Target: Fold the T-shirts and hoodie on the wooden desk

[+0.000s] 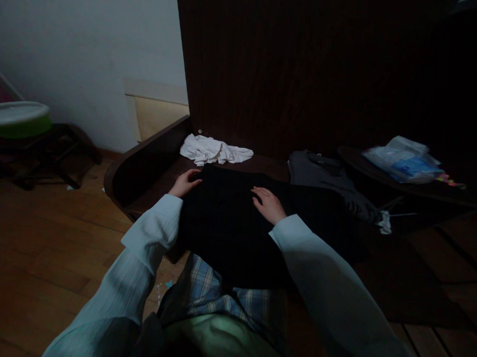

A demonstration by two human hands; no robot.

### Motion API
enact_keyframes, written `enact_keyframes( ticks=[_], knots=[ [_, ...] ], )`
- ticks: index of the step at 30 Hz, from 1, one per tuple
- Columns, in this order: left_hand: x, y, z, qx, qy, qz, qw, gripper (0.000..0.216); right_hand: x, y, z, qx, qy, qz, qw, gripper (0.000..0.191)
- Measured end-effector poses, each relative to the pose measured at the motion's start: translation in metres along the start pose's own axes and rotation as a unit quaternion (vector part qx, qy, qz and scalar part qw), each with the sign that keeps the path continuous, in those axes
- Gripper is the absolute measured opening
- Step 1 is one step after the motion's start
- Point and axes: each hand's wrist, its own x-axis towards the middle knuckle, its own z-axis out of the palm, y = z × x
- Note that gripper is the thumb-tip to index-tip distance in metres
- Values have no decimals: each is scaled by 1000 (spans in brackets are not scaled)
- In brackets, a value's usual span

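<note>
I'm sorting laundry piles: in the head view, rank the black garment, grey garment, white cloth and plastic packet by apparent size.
1. black garment
2. grey garment, edges dim
3. white cloth and plastic packet look alike; not ranked apart

Looks like somebody's home, a pretty dim bedroom-type room: worn wooden floor, plain white wall and a big dark wooden cabinet with a low ledge. Clothes lie all over that ledge: a black garment, a crumpled white cloth and a grey garment. There's also a plastic bag on a side table and a green-rimmed basin on a stool.
</note>
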Motion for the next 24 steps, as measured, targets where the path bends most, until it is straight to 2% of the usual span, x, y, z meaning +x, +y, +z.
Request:
enact_keyframes(
  ticks=[17, 21, 24],
  knots=[
    [-1, 2, -1, 21, 13, 17, 1000, 41, 0, 1, 2, -5, -3, 0, 1000, 30],
    [-3, 20, 3, 44, 11, 22, 999, 45, 0, 1, 2, 0, -2, -4, 1000, 30],
    [-9, 45, 11, 97, 2, 102, 990, 46, 0, 1, 1, 2, 0, -6, 1000, 29]
  ],
)
